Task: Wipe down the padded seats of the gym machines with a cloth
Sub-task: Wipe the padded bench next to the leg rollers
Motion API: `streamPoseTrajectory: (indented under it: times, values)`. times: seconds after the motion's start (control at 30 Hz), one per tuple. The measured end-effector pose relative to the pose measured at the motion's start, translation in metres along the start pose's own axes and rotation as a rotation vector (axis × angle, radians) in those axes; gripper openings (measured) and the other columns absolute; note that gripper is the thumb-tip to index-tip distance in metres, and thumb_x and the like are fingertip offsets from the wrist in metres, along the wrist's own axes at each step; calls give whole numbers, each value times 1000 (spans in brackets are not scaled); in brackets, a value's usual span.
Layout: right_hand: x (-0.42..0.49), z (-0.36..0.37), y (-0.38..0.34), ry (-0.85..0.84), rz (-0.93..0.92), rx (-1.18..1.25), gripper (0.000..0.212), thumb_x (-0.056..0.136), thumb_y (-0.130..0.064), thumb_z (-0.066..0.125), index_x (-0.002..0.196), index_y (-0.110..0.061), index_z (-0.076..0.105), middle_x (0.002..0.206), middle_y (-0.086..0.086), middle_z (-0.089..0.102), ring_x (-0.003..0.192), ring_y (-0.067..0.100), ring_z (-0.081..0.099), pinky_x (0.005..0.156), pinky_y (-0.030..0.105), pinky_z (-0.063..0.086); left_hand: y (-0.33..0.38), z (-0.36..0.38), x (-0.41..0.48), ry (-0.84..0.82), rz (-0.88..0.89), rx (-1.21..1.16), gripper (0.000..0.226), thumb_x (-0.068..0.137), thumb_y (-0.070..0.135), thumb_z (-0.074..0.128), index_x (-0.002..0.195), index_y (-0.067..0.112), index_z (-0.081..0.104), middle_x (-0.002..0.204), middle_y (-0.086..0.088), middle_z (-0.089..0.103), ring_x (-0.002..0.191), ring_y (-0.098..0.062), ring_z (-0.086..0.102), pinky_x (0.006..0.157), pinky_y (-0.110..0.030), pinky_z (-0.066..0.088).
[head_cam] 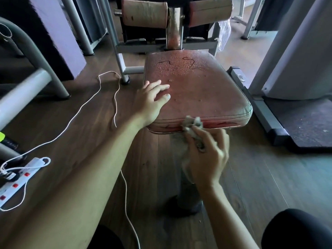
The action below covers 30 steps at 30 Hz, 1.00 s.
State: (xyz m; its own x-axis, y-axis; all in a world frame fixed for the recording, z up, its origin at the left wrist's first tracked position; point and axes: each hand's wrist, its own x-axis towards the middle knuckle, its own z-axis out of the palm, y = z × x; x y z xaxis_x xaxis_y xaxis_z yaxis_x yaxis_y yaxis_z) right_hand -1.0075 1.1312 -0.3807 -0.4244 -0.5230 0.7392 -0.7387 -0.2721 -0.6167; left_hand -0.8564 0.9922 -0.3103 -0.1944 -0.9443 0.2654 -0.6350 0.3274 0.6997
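A worn red padded seat [201, 90] of a gym machine fills the middle of the view, with water droplets beaded on its far part. My left hand [152, 99] rests flat on the seat's near left corner, fingers spread. My right hand [208, 155] grips a crumpled grey cloth [193, 125] and holds it against the seat's front edge, just below the seam. Part of the cloth is hidden inside my fist.
Two red padded rollers [145, 12] sit on the machine's frame behind the seat. A white power strip [21, 178] and a loose white cord [111, 97] lie on the wooden floor at left. Grey machine frames [27, 56] stand left and right [296, 56]; a dark mat [309, 126] lies at right.
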Motion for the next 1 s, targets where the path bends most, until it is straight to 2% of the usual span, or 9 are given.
streamPoseTrajectory:
  times: [0.1,0.17,0.23,0.37,0.5,0.57,0.67,0.9,1.0]
  values:
    - [0,-2,7,14,42,-22,15,84,-23,81,89,-10,78,87,6,61,79,27,54,69,49,50,1,0,-1,36,2,1,40,94,40,57,132,31,64,155,4,46,152,-22,23,123,-33,11]
    - [-8,9,-5,-64,-21,-15,17,85,-25,81,84,-9,77,86,6,63,79,27,55,71,46,49,2,0,-1,46,-1,22,35,98,35,59,132,30,64,155,5,46,152,-22,24,121,-29,10]
    - [-9,13,-11,-115,-81,24,17,86,-27,81,82,-10,77,83,4,64,78,25,56,72,43,48,1,0,-1,35,-6,24,37,96,39,58,132,31,64,155,5,46,152,-21,24,122,-31,10]
    - [2,1,-6,-47,-15,62,17,86,-27,81,93,-12,76,88,1,64,80,24,59,71,49,51,2,-1,-2,40,4,36,37,96,39,57,131,32,65,154,6,46,152,-21,25,123,-33,12]
    - [-1,11,-20,-48,57,133,26,88,-24,78,113,-18,74,91,-1,63,81,23,61,73,45,54,2,-1,-2,37,9,61,36,97,41,57,131,33,64,155,8,46,151,-20,26,120,-30,13]
    - [-3,16,-23,-54,50,124,24,88,-25,78,111,-16,75,88,0,62,78,22,60,70,44,53,3,-2,-2,25,13,75,39,95,45,55,132,34,64,155,9,45,151,-18,25,119,-28,13]
    - [-6,20,-22,-60,39,135,21,89,-28,78,101,-11,77,86,2,62,77,23,60,69,45,53,3,-3,-2,43,13,92,33,100,36,56,132,34,63,155,11,45,151,-16,25,115,-22,12]
    - [-8,23,-29,-125,-112,31,12,87,-27,82,90,-17,78,80,1,60,73,23,58,65,44,50,-2,-3,-1,0,17,13,48,89,48,47,130,33,65,154,7,46,152,-20,23,123,-37,14]
    - [-4,15,-19,-57,-46,-5,11,88,-26,79,88,-15,78,80,2,61,74,24,58,67,46,50,-3,-3,-1,-4,16,21,46,89,48,49,130,33,65,155,7,46,152,-20,23,124,-40,13]
